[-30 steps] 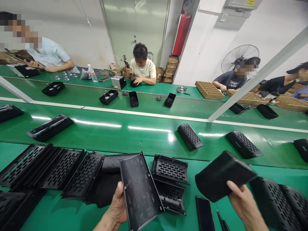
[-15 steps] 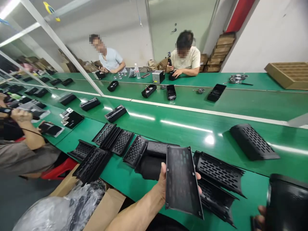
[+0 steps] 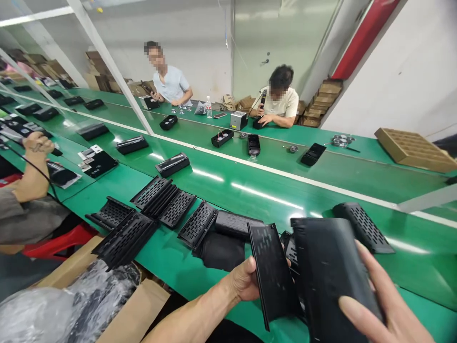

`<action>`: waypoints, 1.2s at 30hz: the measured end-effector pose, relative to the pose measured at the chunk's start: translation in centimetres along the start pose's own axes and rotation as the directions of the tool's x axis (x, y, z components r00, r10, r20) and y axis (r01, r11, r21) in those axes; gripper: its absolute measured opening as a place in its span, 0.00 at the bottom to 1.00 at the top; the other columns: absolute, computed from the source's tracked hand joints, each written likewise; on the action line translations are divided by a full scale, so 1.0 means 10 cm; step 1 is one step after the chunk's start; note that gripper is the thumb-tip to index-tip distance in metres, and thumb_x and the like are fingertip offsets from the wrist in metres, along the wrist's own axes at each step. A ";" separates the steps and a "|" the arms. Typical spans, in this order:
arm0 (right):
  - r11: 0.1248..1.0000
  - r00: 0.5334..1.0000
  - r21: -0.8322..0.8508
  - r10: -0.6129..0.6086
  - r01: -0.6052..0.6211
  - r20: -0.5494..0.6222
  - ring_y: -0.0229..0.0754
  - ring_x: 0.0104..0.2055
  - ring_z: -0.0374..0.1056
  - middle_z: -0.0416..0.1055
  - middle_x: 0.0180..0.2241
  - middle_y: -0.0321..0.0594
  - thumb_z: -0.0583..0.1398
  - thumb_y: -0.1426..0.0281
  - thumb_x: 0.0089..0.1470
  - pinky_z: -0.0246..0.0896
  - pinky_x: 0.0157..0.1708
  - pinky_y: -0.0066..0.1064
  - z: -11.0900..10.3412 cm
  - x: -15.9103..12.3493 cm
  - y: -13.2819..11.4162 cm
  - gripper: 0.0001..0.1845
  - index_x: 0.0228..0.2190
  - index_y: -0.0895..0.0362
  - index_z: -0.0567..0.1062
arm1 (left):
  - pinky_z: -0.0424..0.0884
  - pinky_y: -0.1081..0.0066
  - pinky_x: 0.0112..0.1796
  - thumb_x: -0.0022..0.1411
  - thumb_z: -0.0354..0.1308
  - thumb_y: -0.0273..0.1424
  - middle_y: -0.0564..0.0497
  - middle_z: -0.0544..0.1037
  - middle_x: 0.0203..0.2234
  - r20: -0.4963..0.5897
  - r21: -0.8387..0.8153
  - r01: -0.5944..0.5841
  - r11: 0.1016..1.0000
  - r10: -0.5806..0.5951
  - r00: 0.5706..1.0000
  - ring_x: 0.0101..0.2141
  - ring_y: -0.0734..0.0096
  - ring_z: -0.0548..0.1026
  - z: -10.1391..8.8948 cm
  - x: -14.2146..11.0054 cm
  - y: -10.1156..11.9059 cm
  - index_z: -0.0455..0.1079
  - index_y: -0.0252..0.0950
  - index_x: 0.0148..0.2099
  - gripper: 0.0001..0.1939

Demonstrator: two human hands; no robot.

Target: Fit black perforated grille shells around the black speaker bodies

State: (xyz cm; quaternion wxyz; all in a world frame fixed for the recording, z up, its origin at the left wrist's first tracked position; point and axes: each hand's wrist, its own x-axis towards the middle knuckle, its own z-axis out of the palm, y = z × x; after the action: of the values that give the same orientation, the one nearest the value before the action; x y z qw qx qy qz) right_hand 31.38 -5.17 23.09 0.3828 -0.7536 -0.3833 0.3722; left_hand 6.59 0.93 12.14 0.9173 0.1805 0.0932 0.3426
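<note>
Swung in from the right edge, my right hand (image 3: 392, 305) grips a black shell (image 3: 328, 271) beside the slotted panel (image 3: 273, 271) my left hand (image 3: 246, 281) holds, over the green tabletop (image 3: 171, 267); pale walls (image 3: 410, 81) stand beyond.

Panels (image 3: 177, 209) are laid on the bench (image 3: 160, 262), left of the left hand (image 3: 244, 282). Behind the bench, housings (image 3: 172, 165) are placed on the conveyor (image 3: 235, 174).

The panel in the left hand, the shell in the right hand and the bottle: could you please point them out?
Panel (image 3: 274, 278), head view: middle of its visible face.
Shell (image 3: 328, 267), head view: middle of its broad dark face.
Bottle (image 3: 209, 107), head view: middle of its body.
</note>
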 end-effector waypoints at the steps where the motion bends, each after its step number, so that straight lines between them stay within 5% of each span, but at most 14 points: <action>1: 0.997 1.000 -0.070 -0.010 0.012 0.027 0.75 0.62 0.65 0.71 0.63 0.44 0.77 0.46 0.26 0.63 0.58 0.58 0.08 0.01 -0.18 0.66 0.68 0.40 0.66 | 0.66 0.50 0.61 0.44 0.74 0.60 0.36 0.76 0.60 0.013 0.015 -0.009 1.000 0.008 1.000 0.63 0.38 0.71 0.04 0.01 0.01 0.73 0.36 0.63 0.50; 3: 0.977 0.995 -0.199 -0.053 0.070 0.090 0.74 0.60 0.68 0.73 0.61 0.45 0.75 0.43 0.29 0.67 0.54 0.56 0.25 0.00 -0.48 0.66 0.69 0.40 0.64 | 0.62 0.49 0.64 0.47 0.73 0.59 0.35 0.75 0.62 0.047 0.033 -0.031 0.999 0.029 0.998 0.66 0.36 0.65 0.13 0.04 0.03 0.74 0.34 0.63 0.48; 6: 0.900 0.963 -0.367 -0.164 0.235 0.213 0.68 0.56 0.73 0.73 0.61 0.45 0.66 0.39 0.47 0.70 0.51 0.56 0.45 -0.06 -0.76 0.57 0.72 0.40 0.55 | 0.59 0.47 0.66 0.48 0.74 0.55 0.32 0.73 0.63 0.098 0.045 -0.095 0.994 0.090 0.991 0.66 0.34 0.65 0.24 0.08 0.09 0.71 0.31 0.65 0.49; 14: 0.688 0.895 -0.580 -0.266 0.437 0.359 0.64 0.57 0.74 0.69 0.65 0.46 0.61 0.38 0.55 0.73 0.51 0.56 0.57 0.19 -0.77 0.56 0.75 0.40 0.44 | 0.63 0.44 0.63 0.47 0.77 0.51 0.32 0.78 0.57 0.162 0.032 -0.163 0.986 0.156 0.974 0.63 0.34 0.70 0.18 0.19 0.11 0.71 0.32 0.64 0.47; 21: 0.685 0.904 -0.604 -0.213 0.409 0.370 0.65 0.51 0.78 0.73 0.60 0.53 0.60 0.36 0.52 0.75 0.48 0.55 0.67 0.34 -0.63 0.61 0.75 0.47 0.45 | 0.69 0.44 0.58 0.46 0.77 0.54 0.31 0.80 0.53 0.130 0.013 -0.165 0.986 0.162 0.978 0.58 0.35 0.76 0.04 0.31 0.09 0.73 0.31 0.60 0.46; 26: 0.750 0.913 -0.543 -0.208 0.379 0.351 0.65 0.57 0.74 0.68 0.65 0.51 0.59 0.35 0.54 0.70 0.55 0.55 0.72 0.45 -0.67 0.60 0.75 0.47 0.44 | 0.74 0.50 0.53 0.44 0.76 0.57 0.32 0.81 0.51 0.075 0.061 -0.161 0.985 0.157 0.985 0.53 0.40 0.79 -0.01 0.42 0.05 0.74 0.32 0.60 0.48; 30: 0.793 0.889 -0.444 -0.254 0.417 0.381 0.68 0.65 0.66 0.60 0.70 0.52 0.63 0.38 0.53 0.62 0.62 0.58 0.57 0.41 -0.74 0.59 0.75 0.48 0.47 | 0.77 0.56 0.47 0.43 0.77 0.56 0.33 0.82 0.50 -0.008 0.044 -0.201 0.979 0.201 0.979 0.50 0.43 0.81 0.06 0.46 0.15 0.75 0.32 0.59 0.48; 33: 0.843 0.888 -0.288 -0.402 0.454 0.224 0.70 0.69 0.58 0.53 0.73 0.50 0.66 0.43 0.53 0.60 0.63 0.60 0.49 0.15 -0.55 0.59 0.75 0.45 0.47 | 0.76 0.59 0.48 0.42 0.78 0.54 0.34 0.82 0.49 -0.041 0.054 -0.289 0.956 0.291 0.956 0.49 0.46 0.81 0.15 0.46 0.33 0.76 0.31 0.58 0.46; 36: 0.846 0.865 -0.223 -0.501 0.484 -0.024 0.74 0.72 0.50 0.43 0.74 0.52 0.70 0.44 0.47 0.59 0.63 0.65 0.67 -0.15 -0.25 0.67 0.75 0.46 0.41 | 0.76 0.60 0.47 0.43 0.79 0.51 0.37 0.83 0.48 -0.080 0.081 -0.371 0.925 0.377 0.923 0.48 0.48 0.81 0.24 0.49 0.44 0.75 0.34 0.58 0.45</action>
State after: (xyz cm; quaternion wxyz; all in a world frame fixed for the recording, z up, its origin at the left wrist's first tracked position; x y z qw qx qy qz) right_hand 24.28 -3.49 22.72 0.3994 -0.6804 -0.5850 0.1880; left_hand 8.31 6.58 15.87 0.8233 0.2079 0.1110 0.5164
